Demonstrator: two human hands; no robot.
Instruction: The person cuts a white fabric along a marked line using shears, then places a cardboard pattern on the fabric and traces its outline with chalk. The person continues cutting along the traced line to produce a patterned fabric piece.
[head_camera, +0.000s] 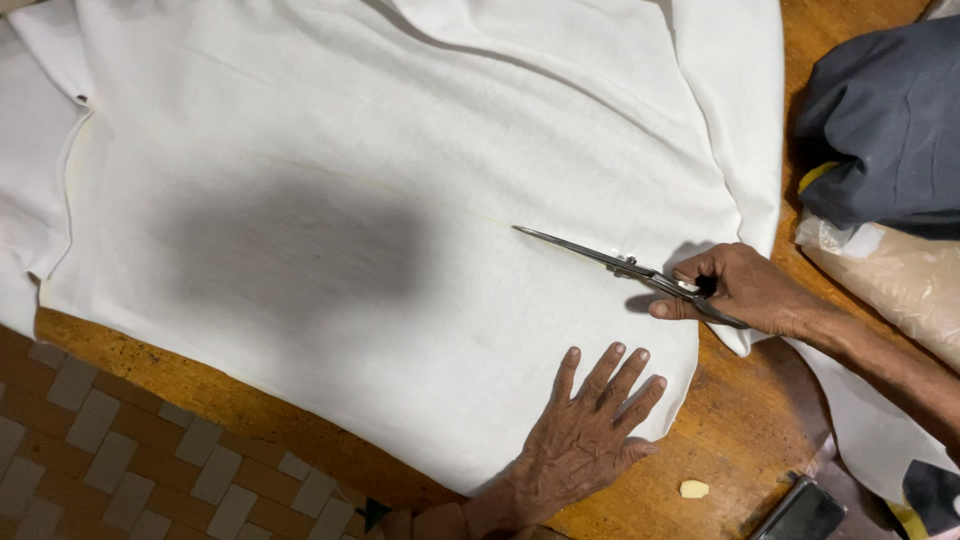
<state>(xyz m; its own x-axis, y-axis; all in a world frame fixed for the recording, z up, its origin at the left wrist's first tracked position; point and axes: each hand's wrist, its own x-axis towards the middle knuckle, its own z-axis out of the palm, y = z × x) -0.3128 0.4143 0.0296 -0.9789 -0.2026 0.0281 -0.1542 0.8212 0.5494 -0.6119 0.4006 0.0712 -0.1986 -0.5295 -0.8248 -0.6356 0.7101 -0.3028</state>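
Seen from above, we press our left hand (590, 425) flat on a wide sheet of white cloth (400, 200) spread over a wooden counter (740, 420), the fingers (610, 375) splayed open and gripping nothing, the palm resting near the cloth's lower right edge. Our right hand (745, 290) closes its fingers through the handles of a pair of metal scissors (610, 262), holding them firmly just beyond the cloth's right edge. The scissors lie low across the fabric, their long blades nearly together and pointing left, the tip reaching along a faint crease toward the middle of the sheet. A broad dark shadow falls on the cloth left of the blades. The two hands sit near one another but apart, the left below the right.

On the counter near our left hand lies a small pale chip of chalk (693, 489), and just beside it a dark flat object (800, 512) at the lower edge, too cut off to identify. At upper right a folded grey cloth (890, 120) rests on a clear plastic bag (890, 275). Patterned floor tiles (100, 450) show at lower left.
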